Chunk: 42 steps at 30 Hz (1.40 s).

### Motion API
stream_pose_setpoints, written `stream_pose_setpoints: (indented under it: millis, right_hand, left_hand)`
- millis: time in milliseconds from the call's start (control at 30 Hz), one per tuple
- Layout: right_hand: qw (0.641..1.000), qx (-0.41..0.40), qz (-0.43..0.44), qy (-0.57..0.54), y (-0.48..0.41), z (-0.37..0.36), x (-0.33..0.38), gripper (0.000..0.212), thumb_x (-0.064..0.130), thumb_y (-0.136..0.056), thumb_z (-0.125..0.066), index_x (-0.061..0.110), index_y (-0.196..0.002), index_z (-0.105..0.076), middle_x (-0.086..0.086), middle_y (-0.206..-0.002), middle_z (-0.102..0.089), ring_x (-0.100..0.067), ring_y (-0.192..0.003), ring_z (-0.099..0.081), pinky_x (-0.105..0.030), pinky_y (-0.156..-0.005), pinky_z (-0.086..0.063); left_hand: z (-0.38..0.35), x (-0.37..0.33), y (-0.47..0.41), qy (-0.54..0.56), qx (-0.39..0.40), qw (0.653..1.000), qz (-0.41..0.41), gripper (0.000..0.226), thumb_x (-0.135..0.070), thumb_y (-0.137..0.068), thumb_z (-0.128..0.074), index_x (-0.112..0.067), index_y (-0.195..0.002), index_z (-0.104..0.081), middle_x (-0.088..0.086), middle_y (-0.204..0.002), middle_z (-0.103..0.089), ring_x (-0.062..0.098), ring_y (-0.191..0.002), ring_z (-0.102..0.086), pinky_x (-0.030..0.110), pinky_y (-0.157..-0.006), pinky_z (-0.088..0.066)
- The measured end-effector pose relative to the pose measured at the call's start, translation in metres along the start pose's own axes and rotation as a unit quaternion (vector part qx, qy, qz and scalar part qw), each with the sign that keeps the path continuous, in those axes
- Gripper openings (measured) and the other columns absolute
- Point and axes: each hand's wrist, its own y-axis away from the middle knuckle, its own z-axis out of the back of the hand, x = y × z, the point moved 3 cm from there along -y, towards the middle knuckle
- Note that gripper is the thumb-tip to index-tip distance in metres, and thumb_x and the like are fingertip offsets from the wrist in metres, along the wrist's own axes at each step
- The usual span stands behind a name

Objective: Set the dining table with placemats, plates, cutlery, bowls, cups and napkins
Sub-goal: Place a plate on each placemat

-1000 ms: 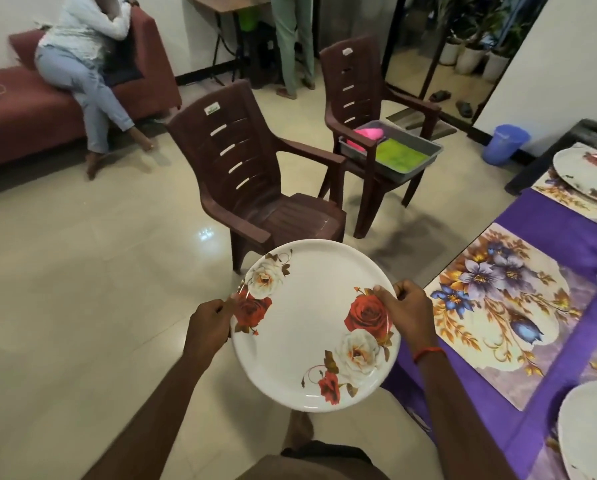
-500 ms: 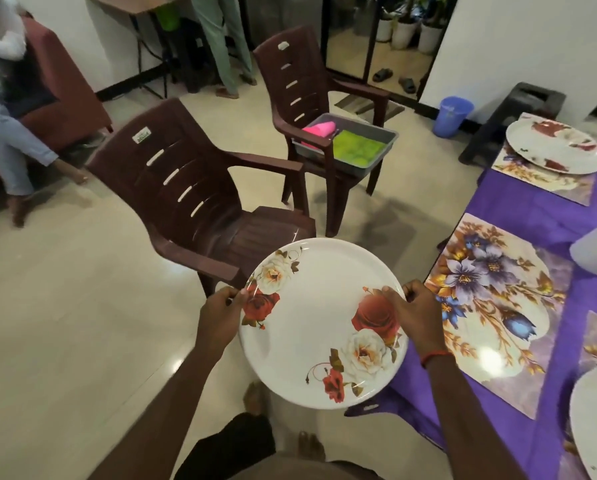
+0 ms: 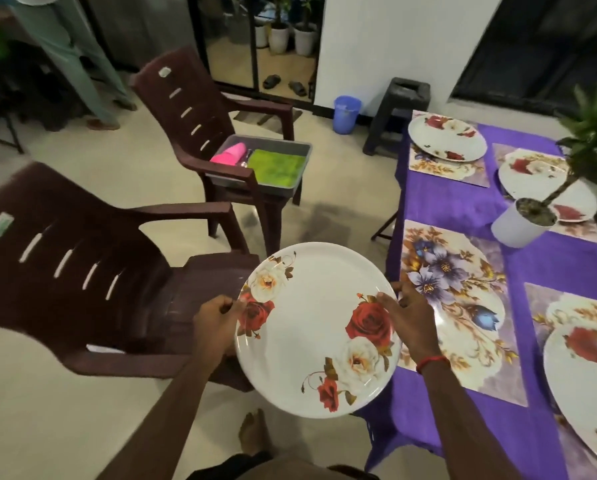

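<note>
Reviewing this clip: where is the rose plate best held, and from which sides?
By its rim, at two opposite edges, coming in from left and right. The plate is wide, flat and shallow with no handle, so opposite rim holds should keep it level. The left hand and right hand grip it this way now.

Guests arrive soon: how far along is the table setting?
Done: three placemats carry plates, like the far plate. In hand: left hand and right hand grip a fourth plate near the bare placemat. Left: seating it, then cutlery, bowls, cups, napkins; a pink cup and green cloth wait in the grey tray.
</note>
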Motion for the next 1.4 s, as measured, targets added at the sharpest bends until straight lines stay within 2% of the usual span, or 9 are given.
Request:
stream_pose_setpoints:
  millis: [233,333,500,667,967,1067,1167,1300,1400]
  right_hand:
    - [0.990,-0.137,-0.045,0.005,0.004,0.002,0.004,0.022,0.025,-0.091,-0.071,0.017,-0.111,-0.074,0.002,-0.087,-0.071,-0.010,-0.077,-0.064,-0.017,-0.065,-0.043]
    - [0.981,-0.176,-0.075,0.031,0.002,0.013,-0.002,0.015,0.023,-0.088,-0.072,0.012,-0.098,-0.074,0.002,-0.080,-0.067,-0.022,-0.080,-0.063,-0.026,-0.063,-0.039]
    - [0.973,-0.191,-0.128,0.031,-0.002,0.032,-0.022,0.005,0.015,-0.086,-0.069,0.016,-0.081,-0.069,0.000,-0.075,-0.068,-0.022,-0.077,-0.063,-0.026,-0.062,-0.043]
    - [0.962,-0.214,-0.167,0.015,-0.022,0.050,-0.040,0.003,0.012,-0.083,-0.069,0.012,-0.086,-0.071,-0.004,-0.081,-0.069,-0.028,-0.080,-0.063,-0.034,-0.071,-0.048]
    - [0.952,-0.211,-0.219,-0.033,-0.070,0.077,-0.066,0.034,0.021,-0.090,-0.069,0.016,-0.123,-0.061,-0.002,-0.107,-0.068,-0.023,-0.098,-0.064,-0.035,-0.087,-0.055]
    - [0.949,-0.218,-0.224,-0.037,-0.070,0.087,-0.080,0.032,0.022,-0.090,-0.071,0.016,-0.119,-0.059,-0.001,-0.104,-0.067,-0.023,-0.095,-0.066,-0.033,-0.081,-0.055]
    - [0.942,-0.237,-0.233,-0.052,-0.064,0.096,-0.095,0.034,0.021,-0.090,-0.072,0.019,-0.119,-0.055,0.001,-0.103,-0.064,-0.020,-0.093,-0.063,-0.024,-0.071,-0.049]
    - [0.931,-0.249,-0.264,-0.050,-0.056,0.103,-0.112,0.035,0.022,-0.090,-0.071,0.020,-0.118,-0.052,-0.002,-0.109,-0.064,-0.024,-0.100,-0.063,-0.037,-0.087,-0.053]
    - [0.923,-0.255,-0.282,-0.057,-0.049,0.107,-0.124,0.034,0.022,-0.090,-0.070,0.017,-0.120,-0.054,-0.003,-0.107,-0.065,-0.025,-0.098,-0.064,-0.035,-0.085,-0.052]
  left_hand:
    - [-0.030,-0.027,-0.054,-0.003,0.074,0.997,-0.021,0.020,-0.024,-0.095,-0.070,-0.010,-0.081,-0.070,0.006,-0.076,-0.070,0.025,-0.075,-0.068,0.034,-0.067,-0.056]
    - [-0.046,-0.045,-0.062,-0.005,0.102,0.994,-0.036,0.020,-0.023,-0.095,-0.070,-0.010,-0.080,-0.069,0.006,-0.076,-0.069,0.020,-0.071,-0.066,0.027,-0.060,-0.048]
    - [-0.083,-0.074,-0.085,-0.048,0.148,0.986,-0.055,0.022,-0.030,-0.095,-0.070,-0.015,-0.079,-0.070,0.002,-0.076,-0.071,0.022,-0.075,-0.069,0.043,-0.075,-0.060]
    - [-0.127,-0.106,-0.102,-0.079,0.176,0.979,-0.068,0.021,-0.037,-0.092,-0.072,-0.021,-0.078,-0.069,-0.002,-0.076,-0.071,0.021,-0.075,-0.070,0.049,-0.075,-0.062]
    - [-0.198,-0.156,-0.129,-0.120,0.214,0.964,-0.097,0.049,-0.057,-0.096,-0.057,-0.012,-0.084,-0.070,0.006,-0.077,-0.072,0.023,-0.075,-0.069,0.038,-0.068,-0.054]
    - [-0.222,-0.172,-0.127,-0.122,0.227,0.959,-0.115,0.044,-0.056,-0.098,-0.055,-0.014,-0.097,-0.069,0.002,-0.087,-0.072,0.019,-0.081,-0.069,0.033,-0.068,-0.052]
    - [-0.245,-0.177,-0.127,-0.120,0.259,0.950,-0.127,0.032,-0.054,-0.096,-0.061,-0.022,-0.097,-0.067,0.000,-0.089,-0.073,0.021,-0.084,-0.071,0.044,-0.078,-0.061]
    - [-0.268,-0.181,-0.125,-0.137,0.296,0.936,-0.130,0.022,-0.048,-0.092,-0.069,-0.026,-0.092,-0.068,-0.001,-0.088,-0.074,0.022,-0.083,-0.072,0.050,-0.082,-0.061]
    - [-0.283,-0.191,-0.117,-0.157,0.309,0.927,-0.144,0.021,-0.044,-0.094,-0.069,-0.023,-0.095,-0.067,-0.001,-0.088,-0.074,0.020,-0.082,-0.072,0.046,-0.079,-0.062]
